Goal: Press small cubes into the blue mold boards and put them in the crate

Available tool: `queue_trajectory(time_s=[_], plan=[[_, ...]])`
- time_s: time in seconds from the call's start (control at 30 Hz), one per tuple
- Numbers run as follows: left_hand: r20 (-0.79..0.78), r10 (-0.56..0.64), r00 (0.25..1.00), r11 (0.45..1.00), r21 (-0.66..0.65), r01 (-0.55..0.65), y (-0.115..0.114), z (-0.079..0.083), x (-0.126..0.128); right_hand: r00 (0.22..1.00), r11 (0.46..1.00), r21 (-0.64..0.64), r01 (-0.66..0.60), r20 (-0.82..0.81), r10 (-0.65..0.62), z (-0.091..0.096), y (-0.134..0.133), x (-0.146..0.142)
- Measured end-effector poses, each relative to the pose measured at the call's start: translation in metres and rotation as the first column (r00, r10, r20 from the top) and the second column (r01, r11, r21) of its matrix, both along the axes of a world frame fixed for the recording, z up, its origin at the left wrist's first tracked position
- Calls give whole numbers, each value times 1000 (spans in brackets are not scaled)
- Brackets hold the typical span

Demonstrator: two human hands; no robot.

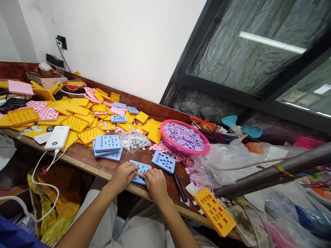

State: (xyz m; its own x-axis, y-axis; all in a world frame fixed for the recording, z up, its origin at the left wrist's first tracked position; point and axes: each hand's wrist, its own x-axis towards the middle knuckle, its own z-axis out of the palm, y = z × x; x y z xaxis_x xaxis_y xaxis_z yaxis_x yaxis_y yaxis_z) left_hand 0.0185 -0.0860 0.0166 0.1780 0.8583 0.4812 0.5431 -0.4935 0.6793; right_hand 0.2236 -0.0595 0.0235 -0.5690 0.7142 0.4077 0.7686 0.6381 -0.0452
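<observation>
A light-blue plastic panel [143, 166] with small teal pieces set in its slots lies at the table's front edge. My left hand [123, 176] is closed on its left side, thumb and fingers bent over the panel. My right hand [156, 184] is at its right side, fingertips pinched together over the slots; anything between them is too small to make out. Just to the right rests another blue panel [163, 162] with dark slots. Left of my hands, blue panels with teal pieces [108, 143] are stacked. Behind them sits a clear bag of small teal-and-white pieces [136, 139].
A pink basket [163, 137] holds many lilac pieces; pink bits scatter around it. Yellow panels [77, 110] heap the left side. A white power bank [57, 137] trails a cable over the edge. A black-handled tool [180, 187] and an orange panel [215, 212] lie right.
</observation>
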Motion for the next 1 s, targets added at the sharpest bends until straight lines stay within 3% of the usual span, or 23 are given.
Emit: queue_trajectory(time_s=[0.23,0.37,0.5,0.6,0.7,0.8,0.9,1.0], plan=[[-242,54,969,998,28,-49,3,-11,12,999,998,-63,-12,-50,8,-16,-31,9],[-320,84,944,996,11,-85,7,-7,17,987,984,-172,-50,-161,22,-9,-25,18],[-316,50,947,994,-76,-78,12,1,18,944,925,-338,-172,-325,57,21,11,14],[-330,22,944,992,-108,-60,15,5,18,922,941,-293,-167,-385,44,35,57,-10],[-364,9,931,993,-110,-53,14,7,20,984,940,-334,-68,-181,7,33,108,-45],[-390,-3,921,990,-133,-53,13,9,23,993,933,-359,-17,-113,-25,22,147,-73],[-356,-17,934,982,-180,-51,12,9,22,992,922,-388,-14,-119,-35,15,165,-86],[-294,-53,954,980,-199,-7,12,7,15,985,913,-404,-51,-173,-21,16,166,-83]])
